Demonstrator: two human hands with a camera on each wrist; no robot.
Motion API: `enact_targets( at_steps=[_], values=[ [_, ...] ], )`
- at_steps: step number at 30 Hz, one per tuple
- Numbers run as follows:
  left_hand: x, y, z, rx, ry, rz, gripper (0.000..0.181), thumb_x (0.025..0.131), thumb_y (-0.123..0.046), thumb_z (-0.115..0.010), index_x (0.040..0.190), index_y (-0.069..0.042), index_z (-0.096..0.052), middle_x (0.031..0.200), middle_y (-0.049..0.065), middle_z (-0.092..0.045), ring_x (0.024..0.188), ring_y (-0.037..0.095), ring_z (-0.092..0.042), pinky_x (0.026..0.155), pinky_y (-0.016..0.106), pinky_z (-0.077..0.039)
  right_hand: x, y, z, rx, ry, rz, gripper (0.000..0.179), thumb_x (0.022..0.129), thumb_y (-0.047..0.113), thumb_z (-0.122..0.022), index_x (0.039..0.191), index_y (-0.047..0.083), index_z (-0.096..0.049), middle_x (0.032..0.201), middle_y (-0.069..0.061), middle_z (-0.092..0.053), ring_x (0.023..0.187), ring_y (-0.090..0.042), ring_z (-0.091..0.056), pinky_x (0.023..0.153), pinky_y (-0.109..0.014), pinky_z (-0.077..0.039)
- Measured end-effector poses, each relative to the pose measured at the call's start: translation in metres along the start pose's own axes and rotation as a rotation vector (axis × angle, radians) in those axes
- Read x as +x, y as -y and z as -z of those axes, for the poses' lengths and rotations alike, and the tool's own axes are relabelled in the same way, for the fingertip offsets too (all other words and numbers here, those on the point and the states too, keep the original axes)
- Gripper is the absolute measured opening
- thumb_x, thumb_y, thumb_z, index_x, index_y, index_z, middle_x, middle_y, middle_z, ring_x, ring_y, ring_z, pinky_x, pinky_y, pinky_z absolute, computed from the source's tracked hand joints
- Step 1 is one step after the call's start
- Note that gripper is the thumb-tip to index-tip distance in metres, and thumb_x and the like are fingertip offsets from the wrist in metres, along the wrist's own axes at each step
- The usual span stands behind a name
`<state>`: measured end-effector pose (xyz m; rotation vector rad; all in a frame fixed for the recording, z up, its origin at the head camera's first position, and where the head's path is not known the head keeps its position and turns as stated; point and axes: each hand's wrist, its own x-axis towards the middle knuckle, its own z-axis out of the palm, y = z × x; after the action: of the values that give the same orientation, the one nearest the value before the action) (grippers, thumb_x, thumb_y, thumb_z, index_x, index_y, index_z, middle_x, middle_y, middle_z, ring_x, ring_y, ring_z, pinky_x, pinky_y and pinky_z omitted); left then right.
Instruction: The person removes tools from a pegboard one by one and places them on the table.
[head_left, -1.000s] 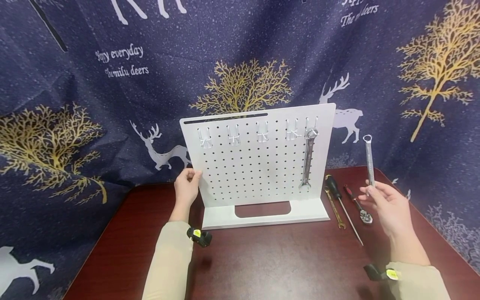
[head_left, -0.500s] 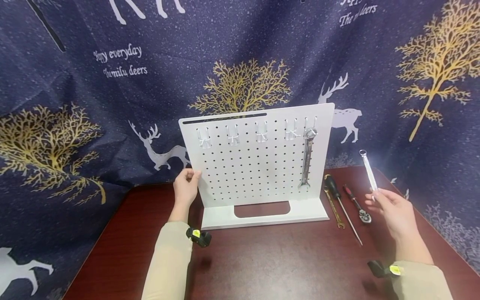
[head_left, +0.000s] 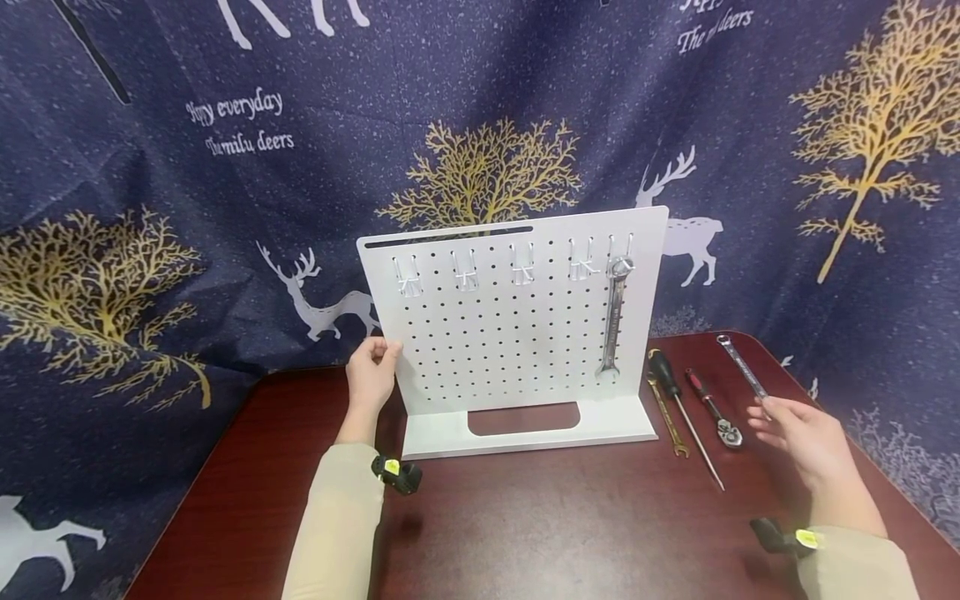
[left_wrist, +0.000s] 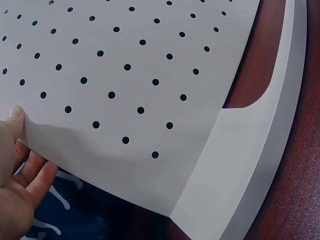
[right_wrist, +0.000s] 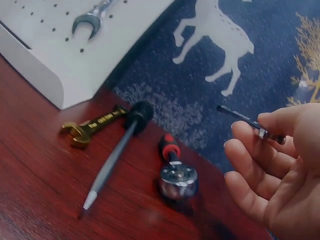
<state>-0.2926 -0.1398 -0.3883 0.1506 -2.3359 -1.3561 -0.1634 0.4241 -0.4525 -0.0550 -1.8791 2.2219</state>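
Observation:
My left hand (head_left: 371,377) grips the left edge of a white pegboard (head_left: 489,312), thumb on the front face and fingers behind, as the left wrist view shows. A silver combination wrench (head_left: 614,321) hangs from the rightmost hook of the board. At the right side of the table, my right hand (head_left: 813,440) pinches another silver wrench (head_left: 741,365) near its lower end between thumb and forefinger. That wrench points away toward the back, ring end outermost. In the right wrist view the other fingers (right_wrist: 245,192) are loosely bent below it.
Beside the board on the dark red table (head_left: 525,517) lie a gold wrench (head_left: 669,417), a black-handled screwdriver (head_left: 686,417) and a red-and-black ratchet (head_left: 714,408). Several wire hooks (head_left: 522,265) line the board's top. A patterned blue cloth (head_left: 315,192) hangs behind.
The wrench in my right hand has tipped from upright to a low slant, and that hand has moved slightly right and down. My left hand keeps its hold on the pegboard.

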Motion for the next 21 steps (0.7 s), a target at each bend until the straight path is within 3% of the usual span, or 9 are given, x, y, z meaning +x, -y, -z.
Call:
enact_targets(
  at_steps=[11,21],
  values=[
    [0.0,-0.002,-0.002,-0.001,0.0,-0.008,0.025,0.092,-0.026,-0.062,0.092,-0.001,-0.058,0.09,0.016,-0.061,0.082,0.025,-0.053,0.072,0.031,-0.042,-0.005,-0.002,0.016,-0.038,-0.015,-0.093,0.027,0.097,0.015,-0.052,0.081,0.026,-0.07,0.075,0.009,-0.072,0.068,-0.003,-0.068,0.059,-0.02,-0.054],
    [-0.001,-0.001,-0.001,0.005,-0.003,-0.014,0.025,0.091,-0.026,-0.063,0.091,-0.002,-0.057,0.089,0.016,-0.061,0.081,0.024,-0.053,0.071,0.03,-0.042,-0.008,-0.003,0.018,-0.111,0.023,-0.209,0.028,0.098,0.016,-0.049,0.08,0.028,-0.067,0.075,0.011,-0.071,0.068,-0.002,-0.068,0.06,-0.02,-0.054]
  ],
)
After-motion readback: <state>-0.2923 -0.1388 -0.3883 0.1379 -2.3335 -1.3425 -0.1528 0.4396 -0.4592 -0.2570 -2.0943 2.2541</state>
